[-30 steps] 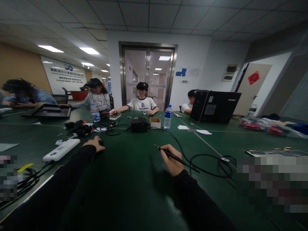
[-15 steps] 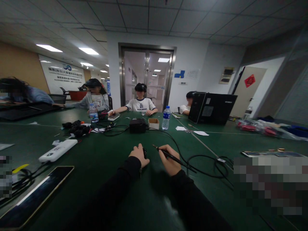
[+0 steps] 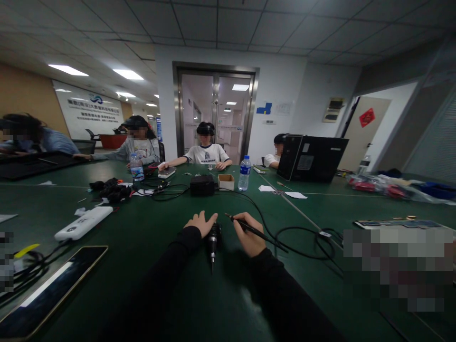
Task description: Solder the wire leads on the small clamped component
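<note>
A black electric screwdriver lies on the green table, its thin metal bit pointing toward me. My left hand is just left of it with fingers spread and thumb stretched out near the tool's far end; whether the thumb touches it I cannot tell. On the other side, my right hand grips a slim black pen-shaped soldering iron between thumb and fingers. Its brownish tip points left, above the screwdriver's far end. A black cord trails from behind the hand and loops to the right.
Ahead stand a black box, a small open carton and a water bottle. A phone and a white power strip lie left. A black computer case stands at right. Several people sit around the table.
My left hand has let go of the screwdriver and shifted left, its fingers spreading, so the tool now shows in full. My right hand keeps its grip with little movement.
</note>
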`<act>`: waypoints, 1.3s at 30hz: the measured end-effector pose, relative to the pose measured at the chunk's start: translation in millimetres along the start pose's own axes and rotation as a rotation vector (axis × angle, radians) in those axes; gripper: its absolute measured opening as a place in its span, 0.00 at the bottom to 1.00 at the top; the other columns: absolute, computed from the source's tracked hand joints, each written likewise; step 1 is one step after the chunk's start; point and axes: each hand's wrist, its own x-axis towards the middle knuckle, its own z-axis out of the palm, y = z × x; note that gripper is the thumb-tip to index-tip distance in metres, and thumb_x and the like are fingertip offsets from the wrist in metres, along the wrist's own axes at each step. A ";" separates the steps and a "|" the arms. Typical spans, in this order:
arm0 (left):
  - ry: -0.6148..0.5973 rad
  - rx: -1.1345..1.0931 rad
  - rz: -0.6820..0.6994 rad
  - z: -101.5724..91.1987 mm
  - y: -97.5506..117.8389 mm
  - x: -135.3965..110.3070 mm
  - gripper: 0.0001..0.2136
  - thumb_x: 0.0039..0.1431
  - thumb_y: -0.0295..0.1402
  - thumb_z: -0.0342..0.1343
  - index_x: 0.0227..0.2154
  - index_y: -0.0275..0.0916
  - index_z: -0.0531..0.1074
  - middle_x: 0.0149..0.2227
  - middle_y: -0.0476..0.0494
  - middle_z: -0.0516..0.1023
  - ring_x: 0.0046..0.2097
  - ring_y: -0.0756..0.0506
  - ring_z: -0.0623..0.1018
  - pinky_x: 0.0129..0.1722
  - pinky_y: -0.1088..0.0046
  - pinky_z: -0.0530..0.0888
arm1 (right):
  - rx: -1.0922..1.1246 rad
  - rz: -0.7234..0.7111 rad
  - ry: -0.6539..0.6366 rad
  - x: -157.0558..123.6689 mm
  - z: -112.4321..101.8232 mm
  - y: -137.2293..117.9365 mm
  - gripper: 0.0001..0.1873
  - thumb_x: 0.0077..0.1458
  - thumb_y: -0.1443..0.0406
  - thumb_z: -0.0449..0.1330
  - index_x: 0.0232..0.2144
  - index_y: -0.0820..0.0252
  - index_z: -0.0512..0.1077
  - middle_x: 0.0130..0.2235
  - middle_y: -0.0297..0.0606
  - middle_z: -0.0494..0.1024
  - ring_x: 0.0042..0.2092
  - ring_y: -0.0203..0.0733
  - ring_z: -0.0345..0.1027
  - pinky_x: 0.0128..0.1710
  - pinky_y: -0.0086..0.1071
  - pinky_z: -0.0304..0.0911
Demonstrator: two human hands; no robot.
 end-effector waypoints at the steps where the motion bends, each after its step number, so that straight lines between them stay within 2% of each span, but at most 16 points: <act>1: -0.003 -0.017 0.027 1.9 -3.5 6.5 0.33 0.52 0.59 0.45 0.54 0.42 0.67 0.56 0.29 0.70 0.57 0.30 0.69 0.54 0.56 0.62 | -0.002 0.003 -0.003 0.0 0.1 -0.2 0.06 0.54 0.65 0.55 0.30 0.57 0.72 0.28 0.34 0.76 0.30 0.39 0.68 0.33 0.31 0.63; 3: -0.019 -0.063 0.082 6.8 -9.4 15.0 0.24 0.55 0.54 0.45 0.44 0.45 0.74 0.49 0.36 0.77 0.55 0.34 0.71 0.54 0.60 0.63 | 0.006 0.009 -0.010 -0.1 0.3 -0.5 0.06 0.54 0.64 0.55 0.31 0.57 0.72 0.28 0.35 0.76 0.30 0.39 0.68 0.33 0.31 0.63; 6: -0.009 -0.156 0.123 13.9 -16.4 19.4 0.19 0.57 0.49 0.44 0.36 0.44 0.75 0.44 0.40 0.79 0.51 0.37 0.74 0.51 0.64 0.66 | 0.040 0.023 -0.010 -0.3 0.6 -1.5 0.06 0.55 0.63 0.55 0.30 0.57 0.72 0.29 0.36 0.76 0.31 0.40 0.69 0.33 0.31 0.64; 11: 0.025 -0.400 0.206 24.8 -25.0 20.7 0.13 0.57 0.39 0.48 0.40 0.43 0.74 0.39 0.46 0.80 0.44 0.43 0.77 0.48 0.69 0.69 | 0.111 0.012 -0.006 -1.8 2.6 -7.1 0.05 0.55 0.64 0.55 0.31 0.58 0.71 0.31 0.37 0.78 0.33 0.40 0.71 0.35 0.31 0.65; 16: 0.070 -0.587 0.222 31.0 -27.9 23.4 0.15 0.51 0.36 0.55 0.42 0.40 0.73 0.31 0.46 0.80 0.36 0.45 0.78 0.43 0.68 0.72 | 0.093 -0.033 -0.036 -4.7 6.2 -13.1 0.06 0.54 0.64 0.56 0.31 0.57 0.72 0.30 0.36 0.78 0.32 0.39 0.71 0.34 0.31 0.65; 27: 0.023 -0.734 0.262 31.3 -28.7 30.2 0.15 0.50 0.31 0.55 0.43 0.38 0.72 0.34 0.44 0.81 0.38 0.45 0.80 0.45 0.67 0.72 | 0.105 -0.084 -0.083 -5.5 8.1 -14.2 0.06 0.55 0.66 0.55 0.33 0.56 0.73 0.35 0.37 0.79 0.37 0.41 0.73 0.40 0.33 0.67; 39: -0.009 -0.797 0.304 32.1 -31.9 31.8 0.15 0.50 0.30 0.55 0.42 0.39 0.70 0.34 0.43 0.81 0.39 0.44 0.79 0.46 0.65 0.72 | 0.119 -0.089 -0.107 -6.1 8.9 -13.9 0.07 0.55 0.67 0.55 0.34 0.56 0.73 0.34 0.37 0.78 0.37 0.40 0.73 0.40 0.33 0.67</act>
